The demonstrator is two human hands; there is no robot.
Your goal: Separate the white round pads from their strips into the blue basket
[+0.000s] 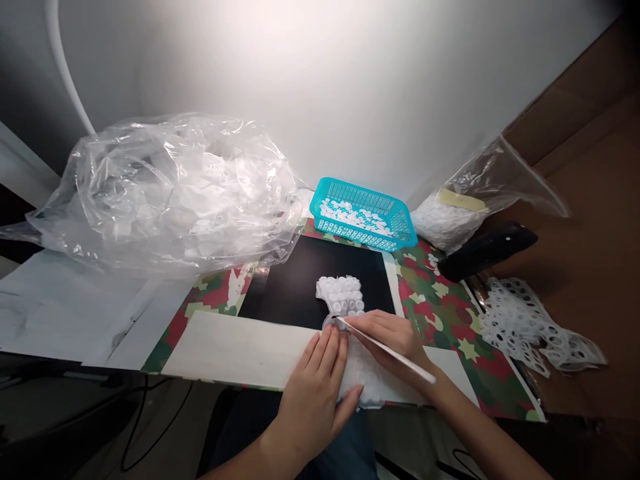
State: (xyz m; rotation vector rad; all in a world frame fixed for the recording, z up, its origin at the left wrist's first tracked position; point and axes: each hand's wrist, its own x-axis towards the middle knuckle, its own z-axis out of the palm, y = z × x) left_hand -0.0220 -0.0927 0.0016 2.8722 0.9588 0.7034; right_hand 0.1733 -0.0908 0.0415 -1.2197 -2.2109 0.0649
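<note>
Big plastic bag: left of the black mat (285,287), the bag (170,200) bulging with white pieces, probably set aside there to leave the mat free to work on
Pale strip: along the near edge of the mat, the strip (235,347) lying under the forearm side of the work
Left hand: at the mat's near edge, the left hand (313,393) laid flat with fingers straight and close together, gripping nothing, pressing on the white bumpy sheet, likely to keep it from sliding
White bumpy sheet: the sheet (345,293) lies partly on the mat and runs back over its near edge beneath both hands
Blue basket: beyond the mat's far right corner, the basket (360,190) holding small white bits
Right hand: near the mat's right front corner, the right hand (395,333) closed round a thin white stick (407,363), tip down by the left fingertips, seemingly held like a pen for fine control
Punched white sheets: well right of the mat, the sheets (520,327) heaped loosely
</note>
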